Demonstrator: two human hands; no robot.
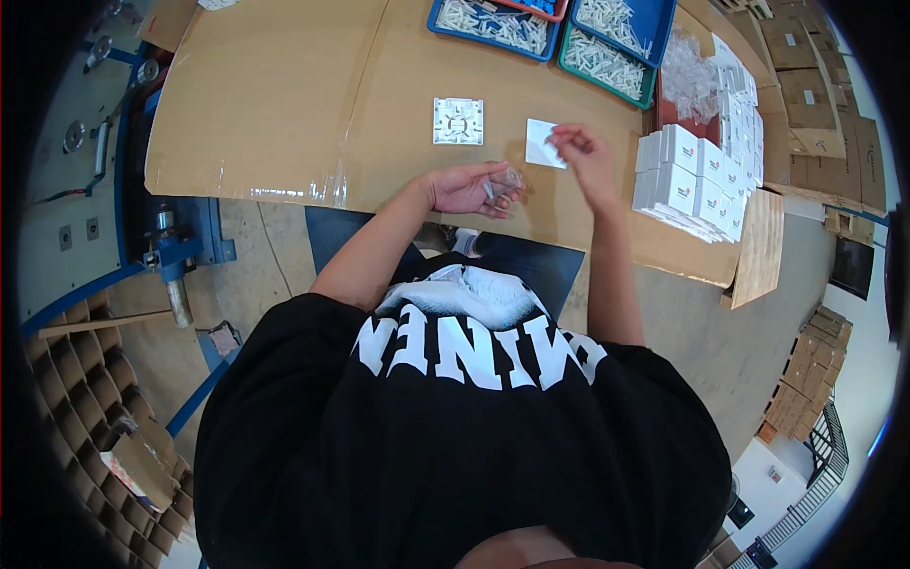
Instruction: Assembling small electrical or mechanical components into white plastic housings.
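My left hand (474, 189) is palm up near the front edge of the cardboard-covered table, its fingers curled around a small clear plastic bag (513, 178). Something thin and white shows at the bag's lower left. Farther right, my right hand (585, 155) is over the right edge of a flat white square piece (538, 140), fingertips pinched together. Whether they grip anything is too small to tell. Behind my left hand, a white square plastic housing (458, 121) lies with its moulded inside facing up.
Blue and green trays (646, 99) of small white parts line the table's far side. Stacked small white boxes (675, 180) fill the right end, beside a heap of clear plastic bags (690, 76). A blue-framed machine (76, 161) stands left, above a divided cardboard carton (81, 398).
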